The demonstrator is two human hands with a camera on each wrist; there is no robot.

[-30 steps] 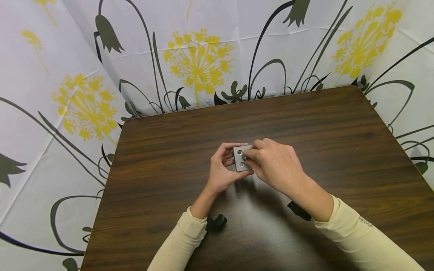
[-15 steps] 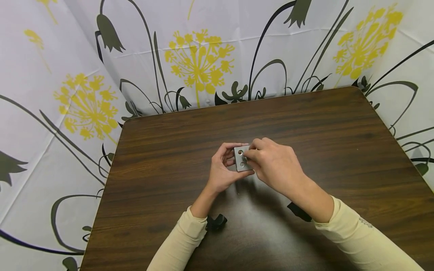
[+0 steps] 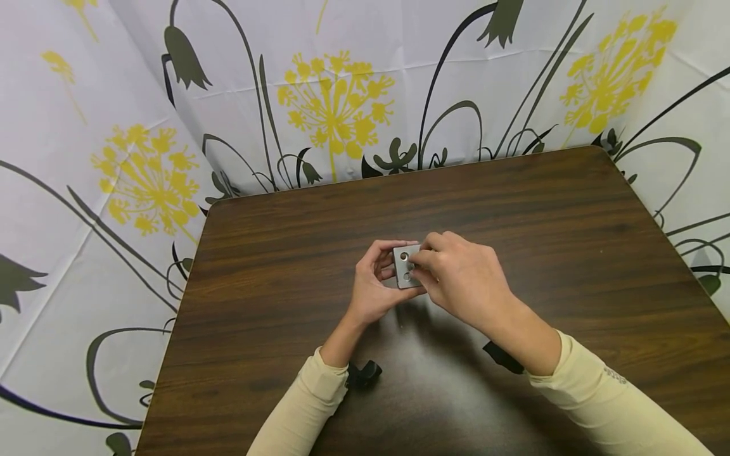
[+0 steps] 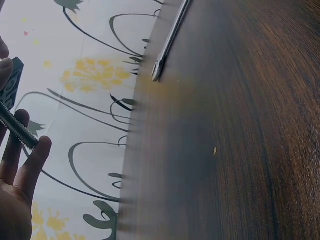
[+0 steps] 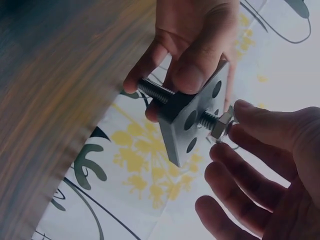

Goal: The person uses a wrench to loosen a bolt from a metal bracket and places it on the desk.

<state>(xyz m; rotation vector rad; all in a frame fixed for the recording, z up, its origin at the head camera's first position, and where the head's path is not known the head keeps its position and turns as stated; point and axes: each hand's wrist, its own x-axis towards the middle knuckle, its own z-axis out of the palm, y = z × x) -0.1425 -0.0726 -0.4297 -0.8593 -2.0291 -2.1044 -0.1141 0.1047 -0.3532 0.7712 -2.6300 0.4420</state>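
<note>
In the head view my left hand (image 3: 373,285) holds a grey metal plate (image 3: 400,268) by its opposite edges, raised above the table. The plate has several round holes. A hex bolt (image 5: 218,127) passes through its middle, as the right wrist view shows. My right hand (image 5: 265,175) pinches around the bolt's hex head with thumb and forefinger; its other fingers are spread loosely. The threaded shank (image 5: 155,91) sticks out on the far side of the plate, near the left fingers. The left wrist view shows this threaded end (image 4: 19,129) beside the left hand (image 4: 20,200).
A long metal tool with a ringed end (image 4: 158,67) lies on the dark wood table (image 3: 274,266), seen in the left wrist view. Dark wrist camera mounts (image 3: 365,375) hang by both sleeves. A flower-printed white curtain (image 3: 228,114) stands behind the table.
The right thumb and fingertips shift slightly at the bolt head. The plate and left hand stay almost in the same place.
</note>
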